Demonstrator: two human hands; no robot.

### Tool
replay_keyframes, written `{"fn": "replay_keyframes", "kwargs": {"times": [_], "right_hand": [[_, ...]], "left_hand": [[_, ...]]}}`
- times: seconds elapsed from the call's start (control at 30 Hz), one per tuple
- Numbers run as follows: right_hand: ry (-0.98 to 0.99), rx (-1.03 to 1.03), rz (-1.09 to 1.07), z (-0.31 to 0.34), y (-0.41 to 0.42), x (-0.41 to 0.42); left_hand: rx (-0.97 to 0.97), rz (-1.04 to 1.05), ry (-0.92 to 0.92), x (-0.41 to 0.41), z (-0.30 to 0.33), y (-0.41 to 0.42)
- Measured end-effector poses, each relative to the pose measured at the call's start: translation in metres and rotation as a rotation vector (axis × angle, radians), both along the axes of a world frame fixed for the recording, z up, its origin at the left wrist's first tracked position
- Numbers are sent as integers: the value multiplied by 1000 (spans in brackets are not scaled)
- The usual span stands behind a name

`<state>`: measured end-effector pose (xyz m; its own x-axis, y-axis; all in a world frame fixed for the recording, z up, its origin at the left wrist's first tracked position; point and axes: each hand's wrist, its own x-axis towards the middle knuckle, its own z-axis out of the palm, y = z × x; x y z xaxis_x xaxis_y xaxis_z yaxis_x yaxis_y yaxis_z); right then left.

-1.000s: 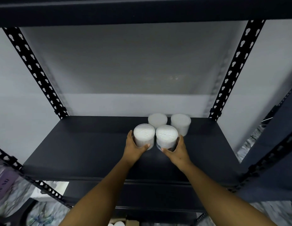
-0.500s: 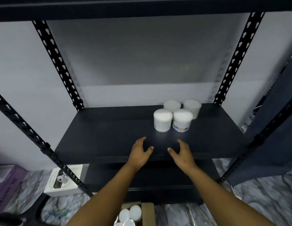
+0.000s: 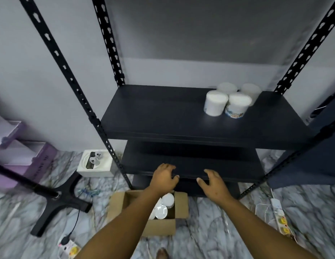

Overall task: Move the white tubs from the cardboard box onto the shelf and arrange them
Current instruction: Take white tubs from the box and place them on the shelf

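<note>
Fingers (image 3: 167,168) of my left hand (image 3: 164,179) are loosely curled and spread, closed on nothing; those of my right hand (image 3: 214,186) are likewise parted and bare. Both hands hang in front of the lower shelf edge (image 3: 193,173), above the open cardboard box (image 3: 159,226) on the marble-patterned floor (image 3: 209,240), the left one over the box's far rim.

Four white tubs (image 3: 215,105) stand upright on the dark shelf (image 3: 153,116), grouped two by two toward its right rear, touching or nearly so; the front right tub (image 3: 237,105) shows a printed label. The rest of that shelf surface carries nothing.

Inside the box, partly hidden by my left forearm, I make out at least two more tub lids (image 3: 167,200); how many lie beneath the arm I cannot tell.

I judge the task partly done: one block of four is placed, the box is not yet emptied, and each hand is free to take a tub. Further trips and a tidy extension of the existing block remain.
</note>
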<state>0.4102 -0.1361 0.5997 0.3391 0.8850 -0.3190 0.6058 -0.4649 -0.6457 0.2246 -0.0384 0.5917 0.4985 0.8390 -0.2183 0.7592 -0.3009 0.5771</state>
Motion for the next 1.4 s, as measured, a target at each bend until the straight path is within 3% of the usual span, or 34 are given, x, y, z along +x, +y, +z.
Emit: {"fn": "replay_keyframes", "kwargs": {"times": [0.33, 0.57, 0.8, 1.1, 1.4], "right_hand": [[22, -133, 183, -53, -48, -42], [63, -180, 276, -129, -64, -54], [-42, -292, 398, -280, -23, -62], [-204, -193, 497, -496, 74, -69], [-359, -58, 619, -601, 108, -61]], "left_hand": [[-99, 69, 166, -62, -45, -77], [-142, 132, 189, -85, -122, -98], [-160, 114, 229, -88, -269, -72], [-124, 39, 262, -78, -488, -3], [-6, -94, 324, -65, -590, 24]]}}
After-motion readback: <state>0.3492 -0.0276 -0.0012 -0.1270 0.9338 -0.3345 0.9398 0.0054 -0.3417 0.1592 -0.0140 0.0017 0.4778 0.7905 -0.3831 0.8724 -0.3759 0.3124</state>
